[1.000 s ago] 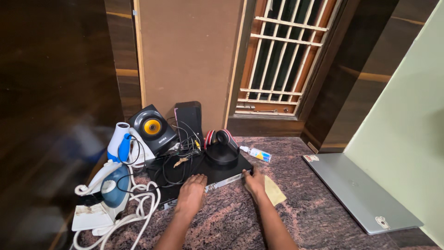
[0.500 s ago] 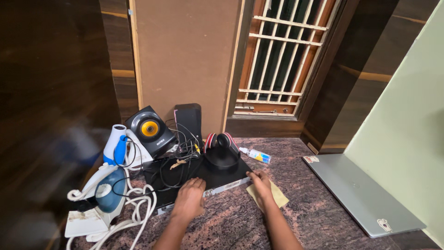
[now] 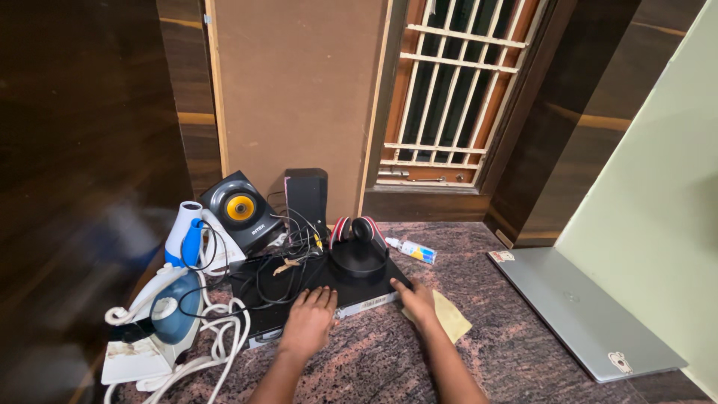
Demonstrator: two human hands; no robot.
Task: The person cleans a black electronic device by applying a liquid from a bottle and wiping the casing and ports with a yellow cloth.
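A flat black electronic box (image 3: 303, 288) lies on a speckled stone counter (image 3: 516, 352), with tangled black cables and black-and-red headphones (image 3: 359, 243) on top. My left hand (image 3: 308, 322) rests flat against the box's front edge, fingers spread. My right hand (image 3: 417, 301) presses on a folded yellow cloth (image 3: 449, 316) at the box's right front corner, fingers touching the box.
A blue-and-white clothes iron (image 3: 161, 318) with a white cord sits at the left, a white-and-blue hair dryer (image 3: 183, 236) behind it. Two black speakers (image 3: 241, 209) stand at the back. A small spray bottle (image 3: 410, 250) lies right of the headphones. A closed grey laptop (image 3: 580, 307) lies at right.
Both hands have slid a little nearer along the box's front edge. The right hand has moved onto the yellow cloth, covering more of it.
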